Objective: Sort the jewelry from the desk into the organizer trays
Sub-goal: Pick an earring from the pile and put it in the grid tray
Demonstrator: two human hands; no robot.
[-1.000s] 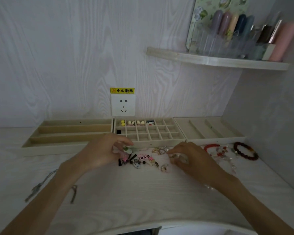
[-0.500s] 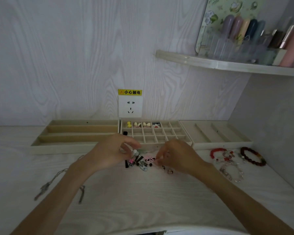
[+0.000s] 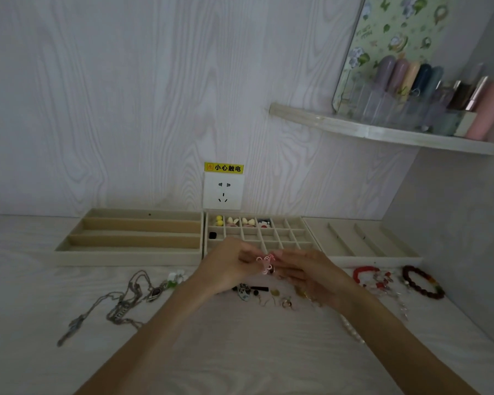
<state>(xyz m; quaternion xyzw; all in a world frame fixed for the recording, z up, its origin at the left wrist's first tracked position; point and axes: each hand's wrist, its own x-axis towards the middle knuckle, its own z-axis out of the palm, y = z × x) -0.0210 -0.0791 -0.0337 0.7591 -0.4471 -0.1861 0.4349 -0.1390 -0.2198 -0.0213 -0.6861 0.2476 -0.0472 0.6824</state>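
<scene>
Three beige organizer trays stand against the wall: a long-slot tray [image 3: 131,255], a grid tray [image 3: 285,238] with a few small pieces in its back cells, and a slanted-slot tray [image 3: 382,252]. Both hands meet just in front of the grid tray. My left hand [image 3: 226,266] and my right hand [image 3: 311,275] pinch a small pink and white bow-shaped piece [image 3: 265,263] between their fingertips, lifted above the desk. Below the hands lies a heap of small earrings and rings [image 3: 257,293].
Silver necklaces [image 3: 120,306] and a white-green flower piece [image 3: 175,277] lie at the left. A red bracelet [image 3: 364,273], a clear bead strand [image 3: 382,286] and a dark bead bracelet [image 3: 422,282] lie at the right. A wall socket [image 3: 223,192] and a corner shelf [image 3: 382,132] sit above.
My right hand moved left from the small pieces to meet my left hand. The pink bow piece came up off the desk and is now held between both hands. The view shifted left.
</scene>
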